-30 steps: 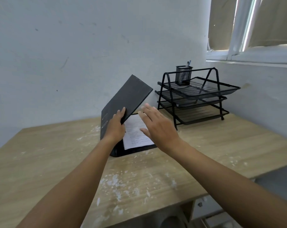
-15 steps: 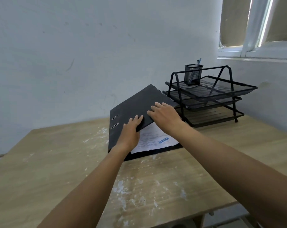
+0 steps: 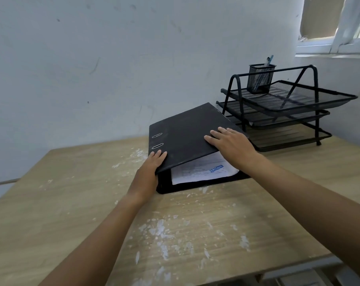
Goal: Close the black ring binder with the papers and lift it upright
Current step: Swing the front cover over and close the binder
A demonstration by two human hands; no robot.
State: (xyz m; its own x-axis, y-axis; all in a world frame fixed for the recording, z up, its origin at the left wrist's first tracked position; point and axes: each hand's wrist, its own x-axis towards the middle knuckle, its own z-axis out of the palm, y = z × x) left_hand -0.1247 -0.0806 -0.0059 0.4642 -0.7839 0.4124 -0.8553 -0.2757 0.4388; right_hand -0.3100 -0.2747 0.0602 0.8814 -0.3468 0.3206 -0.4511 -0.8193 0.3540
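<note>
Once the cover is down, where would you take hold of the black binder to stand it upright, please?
Probably by the open long edge of the binder, from the right: the spine lies on the left by the left hand, so it can pivot there, and the right hand already rests at that edge, pinching cover and papers together.

Office: desk, mesh letter trays

The binder cover hides most of the papers; their print is too small to read apart from a blue stamp. The left hand covers the spine's near corner. The window is cut off at the top right, and the pen cup's mesh blurs its contents
</note>
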